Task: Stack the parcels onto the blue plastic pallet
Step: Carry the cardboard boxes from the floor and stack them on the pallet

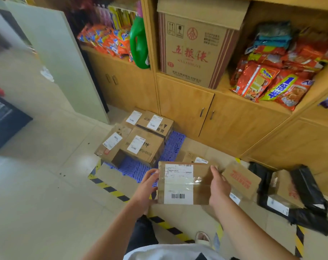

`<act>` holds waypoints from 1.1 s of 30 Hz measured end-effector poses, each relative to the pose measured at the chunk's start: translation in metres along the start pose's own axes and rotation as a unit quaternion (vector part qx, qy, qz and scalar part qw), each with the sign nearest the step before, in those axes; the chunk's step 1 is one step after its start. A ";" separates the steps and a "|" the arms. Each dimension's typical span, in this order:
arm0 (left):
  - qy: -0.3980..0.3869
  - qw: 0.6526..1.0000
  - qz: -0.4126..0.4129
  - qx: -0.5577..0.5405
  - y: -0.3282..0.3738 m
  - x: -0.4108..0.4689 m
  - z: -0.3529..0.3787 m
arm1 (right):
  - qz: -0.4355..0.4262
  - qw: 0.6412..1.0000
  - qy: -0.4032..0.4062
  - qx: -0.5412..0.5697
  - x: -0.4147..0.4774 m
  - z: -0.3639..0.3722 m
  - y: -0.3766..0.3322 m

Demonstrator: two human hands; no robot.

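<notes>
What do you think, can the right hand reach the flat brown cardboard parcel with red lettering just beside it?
Probably not yet: the right hand and left hand both grip the brown labelled parcel. The red-lettered parcel lies close beside the right hand with nothing between, so once freed, likely yes.

Both bare forearms reach forward from the lower edge of the view and come closer together toward the hands. The left hand (pixel 147 186) grips the left side of a cardboard parcel (pixel 183 182), with the thumb near the upper corner. The right hand (pixel 218 186) grips the right side in the same way. The other fingers are hidden behind the parcel.
</notes>
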State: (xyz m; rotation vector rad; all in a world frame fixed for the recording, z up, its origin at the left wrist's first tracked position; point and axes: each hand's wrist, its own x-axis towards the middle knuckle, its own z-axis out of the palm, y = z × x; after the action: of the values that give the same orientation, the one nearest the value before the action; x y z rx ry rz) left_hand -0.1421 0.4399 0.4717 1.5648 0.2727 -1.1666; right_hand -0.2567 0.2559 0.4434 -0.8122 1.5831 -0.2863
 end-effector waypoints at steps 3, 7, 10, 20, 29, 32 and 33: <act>0.013 0.999 -0.024 -0.030 0.028 0.020 -0.043 | 0.012 1.000 0.011 0.012 -0.018 0.048 -0.007; 0.017 0.996 -0.074 -0.053 0.070 0.048 -0.097 | -0.006 1.000 0.009 0.010 -0.044 0.109 -0.023; 0.003 0.994 -0.099 -0.052 0.094 0.067 -0.120 | -0.022 1.000 -0.007 0.011 -0.053 0.140 -0.026; 0.022 0.980 -0.169 -0.106 0.117 0.125 -0.118 | 0.035 0.999 0.013 -0.020 -0.028 0.197 -0.026; 0.097 0.986 -0.113 -0.078 0.117 0.176 -0.059 | 0.246 0.967 -0.062 -0.023 0.065 0.251 -0.026; 0.116 0.980 -0.137 -0.081 0.114 0.215 -0.049 | 0.228 0.973 -0.037 -0.020 0.113 0.271 -0.022; 0.108 0.980 -0.150 -0.075 0.110 0.233 -0.048 | 0.217 0.976 -0.024 -0.020 0.126 0.277 -0.024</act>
State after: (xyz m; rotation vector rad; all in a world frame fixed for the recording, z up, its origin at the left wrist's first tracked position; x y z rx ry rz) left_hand 0.0738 0.3491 0.3533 1.5516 0.7464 -1.1741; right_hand 0.0147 0.2323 0.3067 -0.4807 1.6773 0.0819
